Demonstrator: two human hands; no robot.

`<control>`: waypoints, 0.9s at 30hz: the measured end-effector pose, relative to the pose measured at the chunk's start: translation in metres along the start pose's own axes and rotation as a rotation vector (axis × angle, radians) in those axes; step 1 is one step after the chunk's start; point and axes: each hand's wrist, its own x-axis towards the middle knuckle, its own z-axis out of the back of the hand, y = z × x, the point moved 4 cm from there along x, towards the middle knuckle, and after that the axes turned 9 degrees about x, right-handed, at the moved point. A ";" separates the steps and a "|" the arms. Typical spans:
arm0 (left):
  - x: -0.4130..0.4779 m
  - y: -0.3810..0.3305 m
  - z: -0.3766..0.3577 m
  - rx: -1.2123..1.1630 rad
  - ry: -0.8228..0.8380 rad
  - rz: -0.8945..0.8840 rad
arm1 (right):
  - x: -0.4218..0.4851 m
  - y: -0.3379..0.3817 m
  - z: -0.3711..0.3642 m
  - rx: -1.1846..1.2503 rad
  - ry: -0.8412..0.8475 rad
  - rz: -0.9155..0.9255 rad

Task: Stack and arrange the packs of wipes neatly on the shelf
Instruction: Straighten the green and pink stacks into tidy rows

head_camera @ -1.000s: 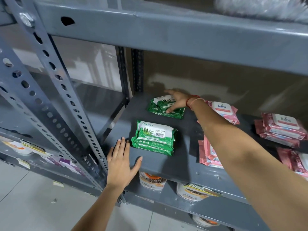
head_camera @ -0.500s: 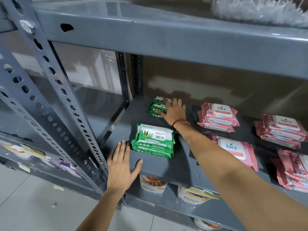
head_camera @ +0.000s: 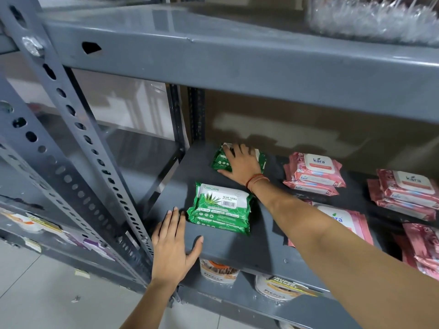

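Note:
A grey metal shelf (head_camera: 240,254) holds packs of wipes. At its back left lies a green pack (head_camera: 219,160), with my right hand (head_camera: 241,163) spread flat on top of it, thumb against its near edge. A stack of green Origami aloe vera packs (head_camera: 219,208) sits near the front left. My left hand (head_camera: 174,246) rests open on the shelf's front edge, just left of that stack. Pink Kara packs lie to the right: a stack at the back (head_camera: 314,173), one pack (head_camera: 344,219) partly under my right forearm, and more at the far right (head_camera: 406,193).
The upper shelf (head_camera: 237,55) hangs low above the working shelf. A perforated grey upright (head_camera: 78,143) stands at the left. Round tubs (head_camera: 218,271) sit on the shelf below. A clear plastic bundle (head_camera: 370,15) lies on the top shelf. Pale floor tiles show at the lower left.
My right hand has pushed the green pack toward the back of the shelf and now lies flat over it. My forearm shifted, uncovering the pink packs. The left hand stayed in place.

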 end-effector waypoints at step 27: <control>-0.005 0.000 0.004 0.024 -0.001 -0.054 | -0.133 0.100 0.063 0.353 -0.287 -0.078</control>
